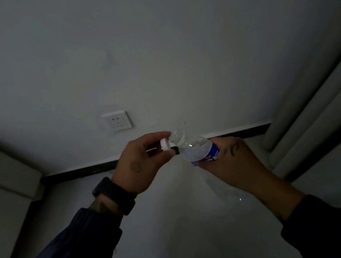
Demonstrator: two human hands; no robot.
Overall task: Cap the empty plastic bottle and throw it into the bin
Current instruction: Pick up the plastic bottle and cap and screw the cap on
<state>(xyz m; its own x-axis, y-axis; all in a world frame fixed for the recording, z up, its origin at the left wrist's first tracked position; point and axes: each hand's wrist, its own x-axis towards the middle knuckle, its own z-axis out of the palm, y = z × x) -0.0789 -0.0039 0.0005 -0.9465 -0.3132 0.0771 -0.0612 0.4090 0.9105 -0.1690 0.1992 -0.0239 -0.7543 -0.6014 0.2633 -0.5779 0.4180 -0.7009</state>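
Clear, one crumpled plastic bottle with blue label lies tilted, neck toward 10 o'clock, grasped by the right hand's grip; the left hand pinches one white round cap at its mouth.

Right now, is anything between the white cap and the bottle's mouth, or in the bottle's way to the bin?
Nothing visible separates them: the left hand pinches the cap right at the neck of the bottle, which the right hand grips by its body. No bin is in view, so that path cannot be judged.
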